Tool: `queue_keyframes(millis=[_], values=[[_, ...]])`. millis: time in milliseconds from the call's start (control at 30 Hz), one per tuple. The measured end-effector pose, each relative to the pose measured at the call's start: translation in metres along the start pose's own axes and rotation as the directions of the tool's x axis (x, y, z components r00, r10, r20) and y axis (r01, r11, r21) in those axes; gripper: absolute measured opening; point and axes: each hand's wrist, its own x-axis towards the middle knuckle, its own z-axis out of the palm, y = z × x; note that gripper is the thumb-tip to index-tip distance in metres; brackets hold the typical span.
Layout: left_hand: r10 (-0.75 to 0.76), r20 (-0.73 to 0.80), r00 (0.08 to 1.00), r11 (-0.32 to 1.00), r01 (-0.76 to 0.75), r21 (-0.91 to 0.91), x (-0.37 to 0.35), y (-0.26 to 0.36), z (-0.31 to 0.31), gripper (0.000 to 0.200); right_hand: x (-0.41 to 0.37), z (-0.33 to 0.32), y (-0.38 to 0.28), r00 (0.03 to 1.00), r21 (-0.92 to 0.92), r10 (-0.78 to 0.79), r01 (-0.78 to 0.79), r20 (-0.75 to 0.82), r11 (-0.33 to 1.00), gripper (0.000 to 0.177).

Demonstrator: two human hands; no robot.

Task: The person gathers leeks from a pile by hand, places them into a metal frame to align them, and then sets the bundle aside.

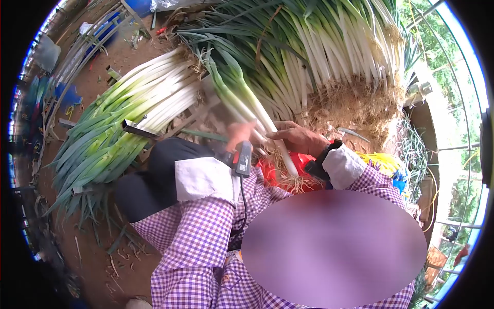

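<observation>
My right hand (297,139) is wrapped round the white lower stem of a long green onion (263,119). Its stringy roots (297,183) hang toward my lap, and its green leaves point up and to the left. Another green onion stem lies close alongside it, partly hidden. My left hand (241,135) is beside the stems, smeared by motion, so its grip does not show. A dark device (242,158) with a cable sits at my left wrist, and another dark device (318,169) is at my right wrist.
A large heap of green onions (321,46) with soil-covered roots lies ahead. More trimmed-looking green onions (149,92) rest on a metal frame (139,129) at left. Something red (267,172) is under my hands. Yellow material (383,164) is at right.
</observation>
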Motion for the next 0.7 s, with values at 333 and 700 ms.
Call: queue_keyframes(millis=[333, 700], values=[[0.020, 0.120, 0.993, 1.000, -0.018, -0.022, -0.071, 0.013, 0.006, 0.021, -0.020, -0.028, 0.023, 0.875, -0.531, -0.460, 0.466, 0.154, 0.708, 0.040], [0.011, 0.206, 0.978, 0.982, -0.050, 0.184, -0.102, 0.018, 0.007, 0.019, -0.031, 0.022, 0.019, 0.994, 0.065, -0.079, 0.084, -0.070, 0.994, 0.051]])
